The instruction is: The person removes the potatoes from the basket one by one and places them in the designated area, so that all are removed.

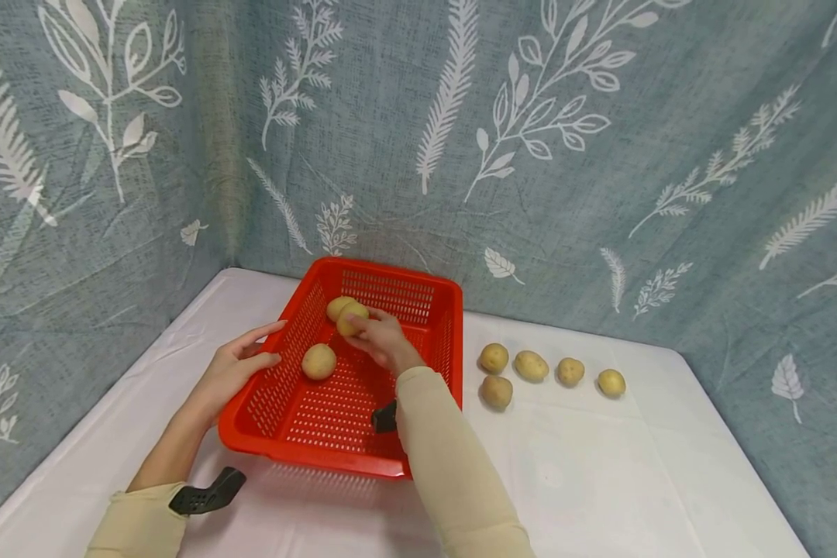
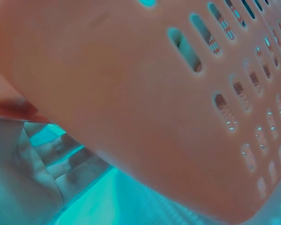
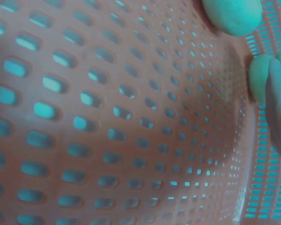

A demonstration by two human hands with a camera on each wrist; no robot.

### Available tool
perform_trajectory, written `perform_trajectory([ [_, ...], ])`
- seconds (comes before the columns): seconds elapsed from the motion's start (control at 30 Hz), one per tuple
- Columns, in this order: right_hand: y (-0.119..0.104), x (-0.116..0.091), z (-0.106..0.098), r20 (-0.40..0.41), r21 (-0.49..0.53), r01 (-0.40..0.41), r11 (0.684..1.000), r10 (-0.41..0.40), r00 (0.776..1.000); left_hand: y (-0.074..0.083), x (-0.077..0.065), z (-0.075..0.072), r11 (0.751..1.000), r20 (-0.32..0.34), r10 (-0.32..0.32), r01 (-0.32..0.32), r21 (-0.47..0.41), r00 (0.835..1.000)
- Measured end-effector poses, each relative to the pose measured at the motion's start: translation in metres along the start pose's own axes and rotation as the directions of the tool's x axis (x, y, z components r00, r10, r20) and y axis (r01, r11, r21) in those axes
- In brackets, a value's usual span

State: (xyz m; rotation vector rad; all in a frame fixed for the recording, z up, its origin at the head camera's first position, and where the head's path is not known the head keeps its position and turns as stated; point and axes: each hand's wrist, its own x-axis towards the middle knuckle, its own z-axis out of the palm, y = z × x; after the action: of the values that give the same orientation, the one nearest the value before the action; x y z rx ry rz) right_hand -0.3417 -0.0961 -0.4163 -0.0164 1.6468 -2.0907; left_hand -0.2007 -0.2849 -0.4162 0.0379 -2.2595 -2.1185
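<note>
A red perforated plastic basket (image 1: 342, 461) stands on the white table. My left hand (image 1: 226, 376) grips its left rim, thumb and forefinger lying over the edge; in the left wrist view, more fingers (image 2: 75, 159) show beyond the basket wall (image 2: 107, 93). Inside the basket, my right hand (image 1: 384, 341) holds a potato (image 1: 352, 318) between thumb and fingers. That potato overlaps a second potato (image 1: 338, 307) near the far left corner. Closer to the left wall lies a third potato (image 1: 318, 362). The right wrist view has the right hand (image 3: 279, 112) at its right edge, partly cut off.
Right of the basket, several potatoes lie on the white tablecloth (image 1: 600, 465): four in a loose row ending at a small potato (image 1: 611, 383), and a browner potato (image 1: 497, 392) in front. A leaf-patterned grey-blue curtain (image 1: 390, 155) encloses the table's back and sides.
</note>
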Motion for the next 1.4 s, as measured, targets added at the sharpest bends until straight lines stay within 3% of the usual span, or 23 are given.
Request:
perform_trajectory([
  [0.23,-0.006,0.000,0.000,-0.038,0.122,0.036,0.992,-0.031,0.999,0.000,0.001,0.002,1.000,0.010,0.002,-0.001,-0.003,1.000],
  [0.5,-0.017,-0.005,0.008,0.010,0.182,0.078,0.980,-0.081,0.997,0.002,0.001,0.002,1.000,0.016,-0.005,0.005,-0.002,1.000],
  [0.83,-0.031,-0.013,0.016,-0.026,0.283,0.123,0.951,-0.120,0.992,0.001,0.000,0.001,1.000,0.022,0.007,-0.007,0.011,1.000],
  [1.13,-0.059,-0.026,0.011,0.023,0.207,0.132,0.969,-0.140,0.990,0.002,0.000,0.002,1.000,0.024,0.002,-0.002,-0.007,1.000],
  [1.4,-0.088,-0.040,-0.010,0.051,0.126,0.153,0.980,-0.160,0.986,0.005,-0.003,-0.003,1.000,0.024,0.006,-0.006,0.005,1.000],
])
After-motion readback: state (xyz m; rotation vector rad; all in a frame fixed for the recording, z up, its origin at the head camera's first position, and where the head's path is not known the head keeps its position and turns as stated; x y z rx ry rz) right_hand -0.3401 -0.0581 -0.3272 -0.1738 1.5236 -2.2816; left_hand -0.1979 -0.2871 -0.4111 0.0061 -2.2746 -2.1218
